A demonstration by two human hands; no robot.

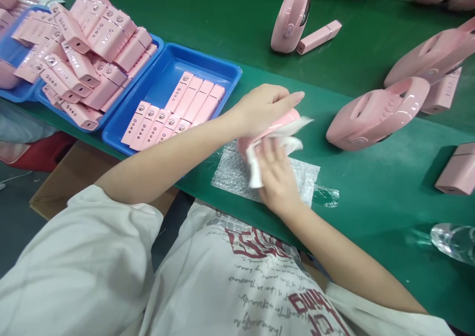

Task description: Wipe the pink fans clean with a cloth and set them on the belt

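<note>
Two hands work on one pink plastic casing (284,120), held just above bubble wrap (233,170) on the green surface (371,192). The left hand (265,109) clasps the casing from above. The right hand (278,177) pinches a white cloth (256,170) under its fingers against the casing, seemingly mid-wipe. A blue tray (163,86) lies left of the fingers.

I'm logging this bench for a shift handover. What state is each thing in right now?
left hand: fingers closed over the pink gadget from above
right hand: pressing the white cloth to the gadget
pink gadget: held above the bubble wrap, mostly covered
white cloth: crumpled, blurred
bubble wrap: lying flat on the table
near tray: partly filled, pink bars in neat rows
far tray: heaped high with pink bars
</note>
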